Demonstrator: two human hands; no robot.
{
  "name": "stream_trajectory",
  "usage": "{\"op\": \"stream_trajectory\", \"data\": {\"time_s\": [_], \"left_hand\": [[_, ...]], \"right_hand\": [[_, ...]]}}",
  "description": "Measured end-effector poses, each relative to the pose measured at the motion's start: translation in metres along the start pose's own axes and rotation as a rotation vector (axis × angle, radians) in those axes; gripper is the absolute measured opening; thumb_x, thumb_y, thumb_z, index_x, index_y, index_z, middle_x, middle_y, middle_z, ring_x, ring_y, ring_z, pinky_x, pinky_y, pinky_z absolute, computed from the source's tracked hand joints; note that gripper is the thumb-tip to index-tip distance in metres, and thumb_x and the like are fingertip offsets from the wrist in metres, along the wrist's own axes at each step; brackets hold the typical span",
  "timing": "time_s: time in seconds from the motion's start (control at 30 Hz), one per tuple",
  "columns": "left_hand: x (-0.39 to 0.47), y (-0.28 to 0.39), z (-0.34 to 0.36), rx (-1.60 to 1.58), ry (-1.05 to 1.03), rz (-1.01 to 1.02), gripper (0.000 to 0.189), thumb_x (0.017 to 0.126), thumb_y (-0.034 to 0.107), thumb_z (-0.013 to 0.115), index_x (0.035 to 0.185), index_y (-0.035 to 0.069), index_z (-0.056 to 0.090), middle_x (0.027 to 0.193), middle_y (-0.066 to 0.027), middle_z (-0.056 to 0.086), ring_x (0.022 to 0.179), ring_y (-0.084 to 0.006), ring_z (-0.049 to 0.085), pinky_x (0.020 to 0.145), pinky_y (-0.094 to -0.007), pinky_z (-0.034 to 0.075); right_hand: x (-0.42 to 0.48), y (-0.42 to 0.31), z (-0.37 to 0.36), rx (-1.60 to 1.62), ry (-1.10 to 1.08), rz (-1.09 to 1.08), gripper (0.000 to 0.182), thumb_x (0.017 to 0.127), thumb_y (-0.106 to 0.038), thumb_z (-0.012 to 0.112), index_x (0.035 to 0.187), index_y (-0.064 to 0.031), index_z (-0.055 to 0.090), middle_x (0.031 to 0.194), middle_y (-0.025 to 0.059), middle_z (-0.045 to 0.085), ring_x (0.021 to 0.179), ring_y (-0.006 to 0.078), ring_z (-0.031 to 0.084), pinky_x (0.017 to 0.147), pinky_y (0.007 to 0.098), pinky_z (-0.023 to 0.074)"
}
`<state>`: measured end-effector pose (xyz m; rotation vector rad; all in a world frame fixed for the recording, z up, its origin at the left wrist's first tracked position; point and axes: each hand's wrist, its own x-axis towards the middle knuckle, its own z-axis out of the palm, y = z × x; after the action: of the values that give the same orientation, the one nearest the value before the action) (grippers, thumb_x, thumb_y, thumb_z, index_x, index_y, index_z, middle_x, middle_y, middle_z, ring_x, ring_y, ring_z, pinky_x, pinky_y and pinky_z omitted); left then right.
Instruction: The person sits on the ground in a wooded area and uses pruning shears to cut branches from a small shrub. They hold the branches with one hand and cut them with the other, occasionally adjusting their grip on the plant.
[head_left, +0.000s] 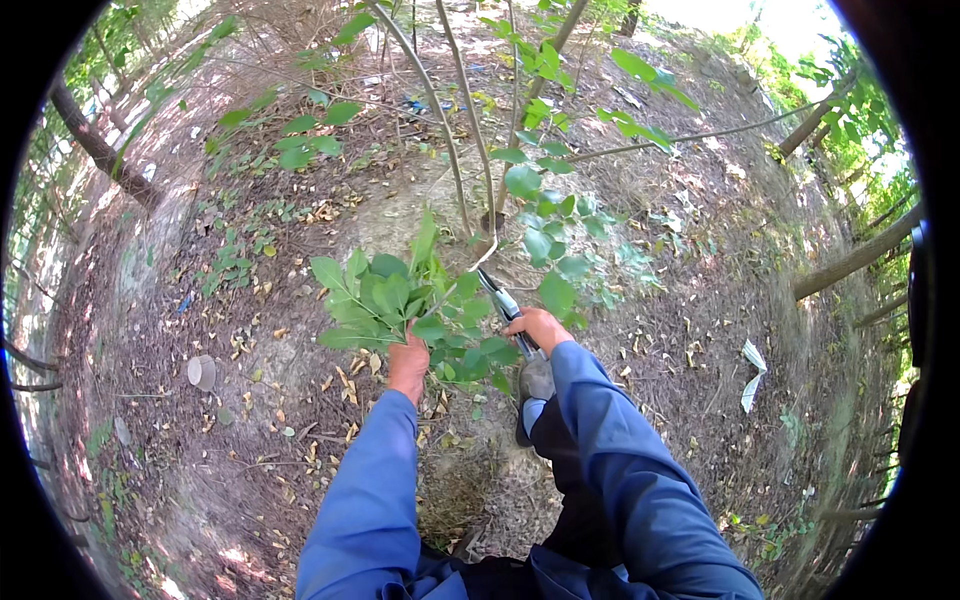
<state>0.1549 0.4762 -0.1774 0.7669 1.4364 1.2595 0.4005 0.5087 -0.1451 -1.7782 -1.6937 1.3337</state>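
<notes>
My left hand (409, 360) is closed around a bunch of leafy green cuttings (367, 300), its leaves spreading up and to both sides. My right hand (541, 328) grips what look like pruning shears (504, 300), pointing up and left. The tip of the shears lies close to a thin pale stem (486, 255) that bends from the base of a young tree towards the bunch. Whether the blades touch the stem, I cannot tell. Part of the shears' handle is hidden by my right hand.
Slender trunks (461, 97) rise ahead, with low leafy shoots (540, 240) beside them. A bare branch (720, 133) crosses at upper right. My shoe (537, 379) stands below the shears. A pale cup-like object (202, 372) and a white strip (752, 375) lie on the leaf-strewn ground.
</notes>
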Motion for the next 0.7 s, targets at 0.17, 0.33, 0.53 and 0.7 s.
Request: {"op": "stream_trajectory", "data": {"time_s": [0.17,0.33,0.53,0.7], "left_hand": [[0.007,-0.004,-0.01,-0.103,-0.006,-0.09,0.028,0.086,0.01,0.046,0.113,0.002,0.051,0.075,0.0041,0.049,0.059,-0.0039,0.038,0.05,-0.0201,0.031],[0.017,-0.025,-0.023,-0.141,0.0,-0.058,0.022,0.087,0.016,0.049,0.102,0.0,0.054,0.083,0.0004,0.053,0.072,-0.0059,0.045,0.062,-0.0184,0.037],[0.009,-0.026,-0.02,-0.148,-0.083,-0.05,0.022,0.088,0.014,0.047,0.106,0.001,0.051,0.09,0.0001,0.053,0.077,-0.0065,0.047,0.064,-0.0179,0.037],[-0.008,-0.011,-0.005,-0.068,-0.05,-0.047,0.023,0.088,0.017,0.047,0.103,0.0,0.052,0.085,-0.0001,0.052,0.072,-0.0071,0.045,0.06,-0.0206,0.035]], "right_hand": [[0.003,-0.005,-0.005,0.012,-0.023,0.153,0.047,0.066,-0.034,0.061,0.101,-0.0024,0.056,0.097,0.0139,0.059,0.094,0.0275,0.054,0.081,0.0337,0.0375],[-0.007,-0.021,-0.003,-0.105,-0.036,0.161,0.046,0.068,-0.034,0.058,0.104,-0.0072,0.056,0.099,0.0149,0.058,0.096,0.0296,0.053,0.081,0.0361,0.0386],[-0.008,-0.025,0.0,-0.206,-0.084,0.091,0.041,0.068,-0.035,0.057,0.101,-0.0109,0.058,0.098,0.0151,0.058,0.094,0.03,0.054,0.079,0.0369,0.04],[-0.005,-0.041,0.002,-0.166,-0.061,0.122,0.041,0.066,-0.034,0.057,0.1,-0.0114,0.059,0.095,0.0144,0.059,0.092,0.0285,0.055,0.078,0.0355,0.0407]]}}
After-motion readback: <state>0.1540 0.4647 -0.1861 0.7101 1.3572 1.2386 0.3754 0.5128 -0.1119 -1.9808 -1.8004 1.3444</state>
